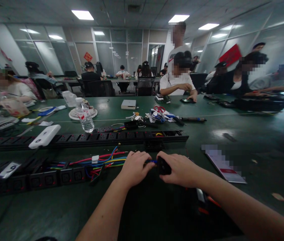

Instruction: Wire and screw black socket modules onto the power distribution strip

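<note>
My left hand [135, 169] is closed, its thumb and fingers pinching a thin blue piece [154, 161], wire-like, that runs toward the right hand. In my right hand [179, 169] is a small black plastic block [164, 167], gripped between thumb and fingers. The blue piece meets the block's left side; whether it enters it I cannot tell. Left of my hands, loose wires [109, 159] in red, blue, yellow and green stick out from an opened black power strip [46, 179]. Their ends reach close to my left hand.
A longer black socket strip [101, 136] lies behind, with a white box [45, 135] on it. Beyond stand a water bottle [85, 117], red scissors [159, 109] and a soldering-iron-like tool [194, 119]. A booklet [226, 165] lies right. A person [178, 82] sits opposite.
</note>
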Available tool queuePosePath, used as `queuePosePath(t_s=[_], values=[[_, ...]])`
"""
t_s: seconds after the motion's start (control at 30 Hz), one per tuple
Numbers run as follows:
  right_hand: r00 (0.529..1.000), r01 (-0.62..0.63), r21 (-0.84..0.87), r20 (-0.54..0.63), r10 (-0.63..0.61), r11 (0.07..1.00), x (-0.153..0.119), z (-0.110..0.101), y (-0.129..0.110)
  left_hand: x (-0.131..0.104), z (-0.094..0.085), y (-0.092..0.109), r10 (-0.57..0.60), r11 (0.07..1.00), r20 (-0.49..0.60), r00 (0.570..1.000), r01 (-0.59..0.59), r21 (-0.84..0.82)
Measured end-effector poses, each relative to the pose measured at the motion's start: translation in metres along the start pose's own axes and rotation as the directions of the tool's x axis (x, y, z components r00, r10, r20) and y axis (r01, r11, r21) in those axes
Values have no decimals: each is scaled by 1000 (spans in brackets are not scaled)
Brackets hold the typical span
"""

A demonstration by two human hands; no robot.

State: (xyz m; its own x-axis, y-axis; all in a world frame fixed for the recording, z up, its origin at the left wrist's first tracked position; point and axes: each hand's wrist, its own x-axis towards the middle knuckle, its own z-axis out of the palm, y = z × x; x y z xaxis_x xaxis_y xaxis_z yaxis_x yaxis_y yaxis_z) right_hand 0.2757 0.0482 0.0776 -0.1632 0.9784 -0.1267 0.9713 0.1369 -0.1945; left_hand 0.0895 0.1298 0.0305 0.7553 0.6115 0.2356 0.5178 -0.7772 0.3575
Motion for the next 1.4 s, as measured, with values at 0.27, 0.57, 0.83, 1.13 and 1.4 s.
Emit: queuePosePath(t_s=[0.27,0.57,0.83,1.13,1.4], values=[[999,-36,-16,-4,36,999,-3,0,-5,3,4,0,-45,999,19,999,45,-17],[997,32,-45,66,-29,998,3,-6,-12,2,3,5,-4,999,95,995,1,36],[999,17,-84,53,-12,996,3,-1,-15,3,8,2,25,997,113,993,-32,65],[998,-60,-53,-12,60,997,-1,-4,-5,4,8,0,0,1000,7,1000,0,-19],[998,-18,-38,60,21,999,2,-8,-6,3,10,2,26,1000,-23,999,-25,15]])
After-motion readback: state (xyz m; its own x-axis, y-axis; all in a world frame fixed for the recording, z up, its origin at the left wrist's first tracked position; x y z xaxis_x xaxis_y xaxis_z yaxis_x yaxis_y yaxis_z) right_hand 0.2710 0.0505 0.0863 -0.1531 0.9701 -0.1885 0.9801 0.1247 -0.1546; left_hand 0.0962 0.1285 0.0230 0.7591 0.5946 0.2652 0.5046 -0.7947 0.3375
